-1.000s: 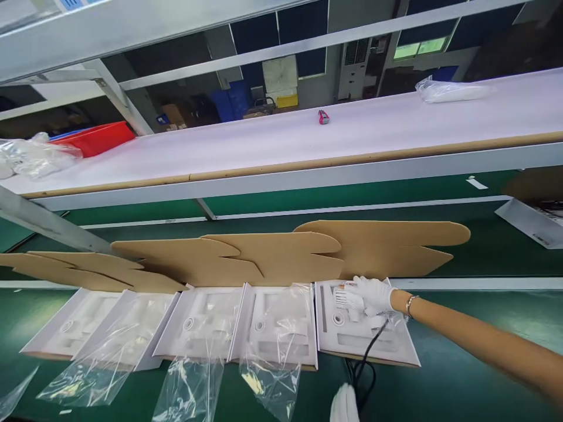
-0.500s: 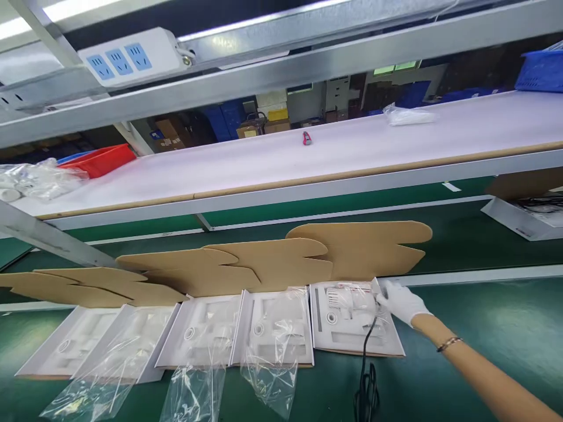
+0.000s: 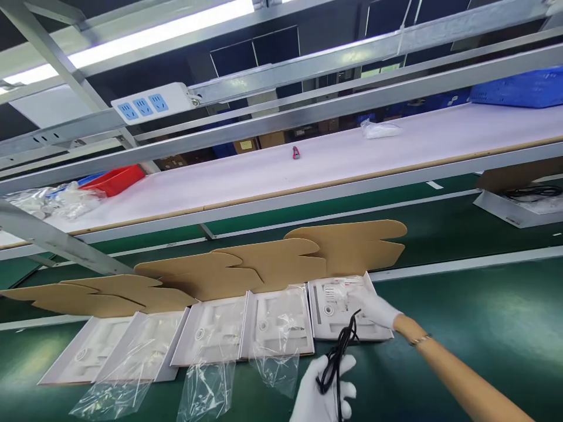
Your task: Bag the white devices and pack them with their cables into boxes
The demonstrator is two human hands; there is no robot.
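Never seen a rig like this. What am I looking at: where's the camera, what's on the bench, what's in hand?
No machine here: these are a person's two hands in white gloves, seen by a head-worn camera looking forward and down. On the green bench stands a row of five open boxes with white inserts; brown cardboard flaps rise behind, and clear plastic bags hang over some front edges. The right hand is at the rightmost box, too blurred to tell its grip. A bunched black cord lies across the left hand; whether the fingers clasp it is unclear. Above, a socket strip is fixed to the frame.
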